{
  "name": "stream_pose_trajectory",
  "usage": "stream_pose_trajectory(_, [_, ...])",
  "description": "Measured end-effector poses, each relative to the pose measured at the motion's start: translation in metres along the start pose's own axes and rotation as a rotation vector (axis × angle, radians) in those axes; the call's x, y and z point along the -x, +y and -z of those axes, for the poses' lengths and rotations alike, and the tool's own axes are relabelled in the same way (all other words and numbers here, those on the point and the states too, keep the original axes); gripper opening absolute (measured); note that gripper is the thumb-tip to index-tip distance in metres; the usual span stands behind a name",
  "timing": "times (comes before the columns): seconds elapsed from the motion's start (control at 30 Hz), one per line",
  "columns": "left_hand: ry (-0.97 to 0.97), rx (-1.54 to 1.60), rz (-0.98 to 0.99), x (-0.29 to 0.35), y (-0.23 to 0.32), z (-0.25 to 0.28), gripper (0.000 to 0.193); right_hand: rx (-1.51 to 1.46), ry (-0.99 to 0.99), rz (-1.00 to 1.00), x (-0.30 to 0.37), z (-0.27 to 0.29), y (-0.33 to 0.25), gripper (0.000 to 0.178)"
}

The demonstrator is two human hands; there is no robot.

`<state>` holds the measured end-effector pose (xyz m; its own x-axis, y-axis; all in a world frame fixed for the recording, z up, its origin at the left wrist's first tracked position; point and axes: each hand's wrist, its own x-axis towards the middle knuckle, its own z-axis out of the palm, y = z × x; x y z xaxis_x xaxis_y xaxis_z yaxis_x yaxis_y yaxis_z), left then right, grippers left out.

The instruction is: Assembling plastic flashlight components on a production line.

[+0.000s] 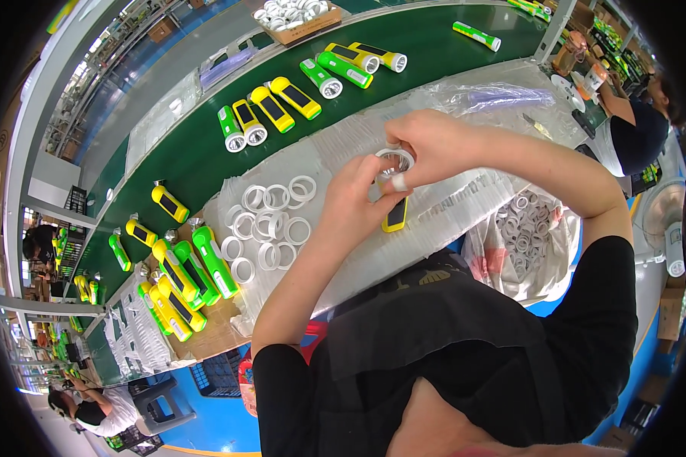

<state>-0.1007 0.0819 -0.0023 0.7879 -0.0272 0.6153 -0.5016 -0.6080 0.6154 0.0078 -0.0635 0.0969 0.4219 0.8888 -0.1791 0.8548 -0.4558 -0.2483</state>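
Note:
Both my hands meet at the head of a yellow flashlight (394, 217) with a dark panel, over the padded work surface. A white ring (405, 154) sits around its clear front end. My left hand (360, 190) is closed about the head from the left. From the right, my right hand (431, 148) grips the ring's rim; a white wrap covers one digit. Fingers hide much of the head, so I cannot tell how the ring is seated. Several loose white rings (271, 224) lie left of my left hand.
Green and yellow flashlights (177, 286) are piled at left; more lie along the green conveyor belt (194, 164). A sack of rings (524, 228) hangs at my right. A box of white parts (297, 27) stands beyond the belt. Another person (639, 122) works at far right.

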Motion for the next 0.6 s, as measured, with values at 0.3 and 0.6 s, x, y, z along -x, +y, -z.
stream_pose_trajectory(0.3, [0.033,0.055,0.009,0.0,0.002,-0.002,0.039,-0.265,0.187,0.471,-0.005,-0.006,0.02,0.073])
stream_pose_trajectory(0.6, [0.045,0.046,-0.035,-0.001,-0.001,-0.006,0.038,0.011,0.353,0.238,0.001,-0.016,0.011,0.055])
